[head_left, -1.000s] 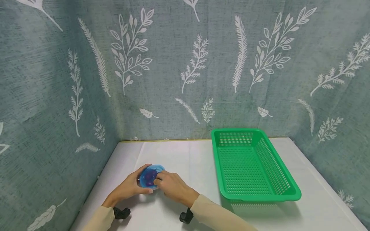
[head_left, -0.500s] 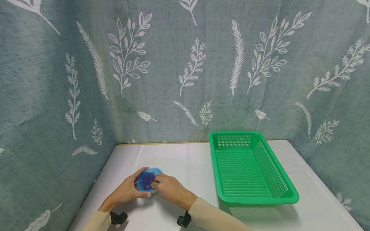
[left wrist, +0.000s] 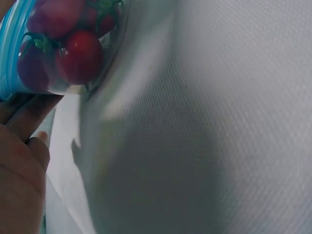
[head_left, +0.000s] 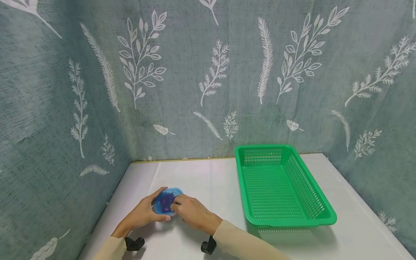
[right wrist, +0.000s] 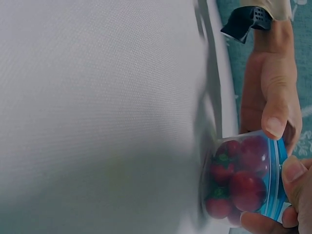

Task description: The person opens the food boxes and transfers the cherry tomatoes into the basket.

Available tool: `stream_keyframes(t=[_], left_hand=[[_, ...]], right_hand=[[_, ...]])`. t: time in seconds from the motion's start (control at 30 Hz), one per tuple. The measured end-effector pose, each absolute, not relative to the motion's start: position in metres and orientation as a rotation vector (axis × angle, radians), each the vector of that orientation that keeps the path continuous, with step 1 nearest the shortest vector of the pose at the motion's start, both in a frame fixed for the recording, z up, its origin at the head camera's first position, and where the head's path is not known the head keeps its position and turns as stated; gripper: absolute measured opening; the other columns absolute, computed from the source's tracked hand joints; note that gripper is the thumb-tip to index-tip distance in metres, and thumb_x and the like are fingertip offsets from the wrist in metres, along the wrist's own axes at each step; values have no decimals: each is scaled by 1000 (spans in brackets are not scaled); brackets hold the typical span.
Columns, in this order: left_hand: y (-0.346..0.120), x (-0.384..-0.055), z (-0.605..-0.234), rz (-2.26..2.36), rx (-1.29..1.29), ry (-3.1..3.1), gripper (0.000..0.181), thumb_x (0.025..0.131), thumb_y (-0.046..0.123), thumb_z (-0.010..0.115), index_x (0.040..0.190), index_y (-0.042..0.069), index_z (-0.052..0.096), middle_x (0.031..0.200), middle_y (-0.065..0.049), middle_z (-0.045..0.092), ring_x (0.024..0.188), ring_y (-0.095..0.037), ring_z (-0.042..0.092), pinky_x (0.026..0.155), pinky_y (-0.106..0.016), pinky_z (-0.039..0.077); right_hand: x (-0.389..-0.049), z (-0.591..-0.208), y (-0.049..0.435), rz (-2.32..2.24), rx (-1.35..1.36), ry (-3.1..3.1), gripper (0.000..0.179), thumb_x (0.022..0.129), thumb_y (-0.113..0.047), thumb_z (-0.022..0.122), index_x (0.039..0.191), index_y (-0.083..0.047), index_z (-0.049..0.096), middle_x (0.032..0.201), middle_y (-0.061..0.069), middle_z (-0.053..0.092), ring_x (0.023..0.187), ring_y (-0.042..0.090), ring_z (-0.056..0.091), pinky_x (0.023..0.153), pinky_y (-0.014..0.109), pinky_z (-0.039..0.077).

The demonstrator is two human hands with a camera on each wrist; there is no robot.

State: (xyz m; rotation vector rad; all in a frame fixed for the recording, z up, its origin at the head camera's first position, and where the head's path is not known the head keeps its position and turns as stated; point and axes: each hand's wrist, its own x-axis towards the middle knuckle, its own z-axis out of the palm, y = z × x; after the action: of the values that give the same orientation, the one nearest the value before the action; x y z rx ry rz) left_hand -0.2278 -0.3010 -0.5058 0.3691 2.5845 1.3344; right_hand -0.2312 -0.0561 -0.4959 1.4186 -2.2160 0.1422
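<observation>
A small clear tub [right wrist: 234, 141] with a translucent blue lid [head_left: 164, 202] stands on the white table. Red tomatoes [right wrist: 247, 190] with green stems show through its wall in both wrist views. My left hand [head_left: 143, 213] grips the tub from the left, its thumb at the near side of the lid's rim and its fingers round the far side. From the right, my right hand [head_left: 196, 213] pinches the lid's edge between thumb and curled fingers. The lid sits on the tub. My right fingertips are partly hidden in the head view.
A green plastic basket [head_left: 247, 202] with perforated walls stands on the right of the white table [head_left: 208, 173]. Grey-green cloth with white leaf prints [head_left: 182, 72] hangs behind the table and along both sides.
The head view has shifted slightly. Both hands keep nearly the same hold on the tub and its lid, and the basket has not moved.
</observation>
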Motion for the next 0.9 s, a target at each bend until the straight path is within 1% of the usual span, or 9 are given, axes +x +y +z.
stream_keyframes(t=[0.1, 0.17, 0.27, 0.4, 0.5, 0.57, 0.67, 0.77, 0.9], left_hand=[[-303, -228, -506, 1360, 365, 2578, 112, 75, 34, 94, 164, 15, 28, 163, -24, 29, 147, -46, 33, 109, -58, 39], [-304, -228, -507, 1356, 367, 2577, 111, 76, 33, 93, 164, 16, 28, 161, -23, 33, 143, -43, 39, 106, -55, 42], [-305, -229, -509, 1343, 408, 2573, 111, 76, 33, 93, 164, 17, 27, 159, -16, 39, 140, -36, 45, 106, -50, 44], [-303, -234, -509, 1383, 487, 2533, 113, 77, 31, 93, 165, 14, 23, 159, -9, 42, 139, -30, 47, 106, -41, 45], [-302, -238, -509, 1407, 521, 2483, 111, 80, 28, 91, 165, 14, 21, 158, -12, 41, 132, -31, 51, 99, -34, 48], [-303, -239, -510, 1417, 531, 2458, 109, 81, 25, 90, 165, 14, 21, 158, -16, 40, 128, -32, 52, 94, -32, 50], [-305, -238, -512, 1435, 538, 2437, 110, 81, 22, 90, 165, 13, 20, 159, -19, 37, 130, -35, 51, 93, -32, 51], [-306, -237, -513, 1437, 532, 2459, 110, 80, 23, 91, 165, 12, 22, 158, -19, 39, 132, -36, 49, 96, -32, 49], [-308, -234, -514, 1432, 521, 2481, 110, 79, 24, 92, 164, 11, 23, 155, -20, 41, 132, -37, 50, 98, -39, 48]], right_hand=[[-232, -494, -57, 146, 1425, -2217, 25, 85, -7, 84, 109, -13, 79, 107, -3, 69, 102, 8, 64, 95, 16, 48], [-231, -490, -58, 201, 1419, -2218, 24, 85, -5, 83, 107, -13, 79, 105, -2, 69, 100, 8, 64, 93, 15, 48], [-229, -475, -60, 317, 1398, -2205, 26, 83, -5, 86, 107, -12, 78, 104, -1, 69, 100, 9, 64, 92, 14, 48], [-229, -451, -60, 317, 1417, -2200, 22, 89, -14, 83, 109, -15, 77, 107, -2, 67, 105, 9, 63, 92, 13, 47], [-229, -449, -56, 269, 1472, -2269, 15, 94, -18, 78, 109, -16, 78, 105, -4, 66, 105, 7, 62, 92, 15, 48], [-227, -454, -52, 276, 1492, -2323, 15, 95, -18, 77, 110, -17, 79, 103, -4, 65, 102, 7, 62, 93, 15, 48], [-224, -463, -49, 315, 1508, -2346, 17, 94, -19, 77, 111, -17, 79, 103, -4, 64, 100, 6, 61, 92, 15, 48], [-221, -471, -49, 308, 1499, -2315, 19, 93, -22, 78, 111, -17, 80, 103, -4, 63, 98, 4, 59, 91, 14, 48], [-220, -479, -49, 320, 1471, -2285, 18, 91, -22, 81, 109, -17, 80, 105, -3, 62, 98, 5, 59, 88, 13, 48]])
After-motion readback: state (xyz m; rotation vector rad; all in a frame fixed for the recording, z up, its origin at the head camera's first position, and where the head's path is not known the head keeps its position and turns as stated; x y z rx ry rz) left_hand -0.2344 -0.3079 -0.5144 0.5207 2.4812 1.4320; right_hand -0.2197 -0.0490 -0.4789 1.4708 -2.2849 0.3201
